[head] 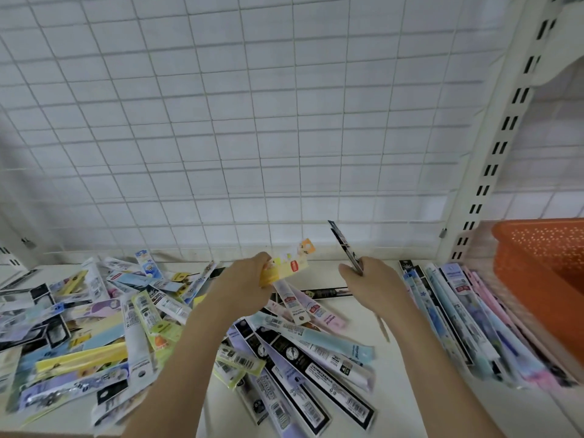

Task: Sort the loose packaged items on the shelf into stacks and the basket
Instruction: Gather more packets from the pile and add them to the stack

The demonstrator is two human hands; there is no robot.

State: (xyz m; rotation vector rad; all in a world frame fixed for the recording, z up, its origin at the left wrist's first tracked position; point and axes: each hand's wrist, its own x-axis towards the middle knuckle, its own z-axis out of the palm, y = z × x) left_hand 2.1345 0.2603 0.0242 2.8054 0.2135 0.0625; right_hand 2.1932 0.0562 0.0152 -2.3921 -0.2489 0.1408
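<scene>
Above the shelf (363, 314) centre, left hand (243, 279) grips a yellow packet (286, 263), right hand (369, 275) pinches a black packet (344, 245); lay each squarely on its matching stack.

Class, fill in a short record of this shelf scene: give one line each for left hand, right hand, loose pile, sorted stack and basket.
left hand: left hand grips a yellow packet
right hand: right hand pinches a black packet held edge-on
loose pile: mixed long packets heaped at left
sorted stack: aligned packets beside the basket
basket: orange basket at far right, contents not visible
</scene>
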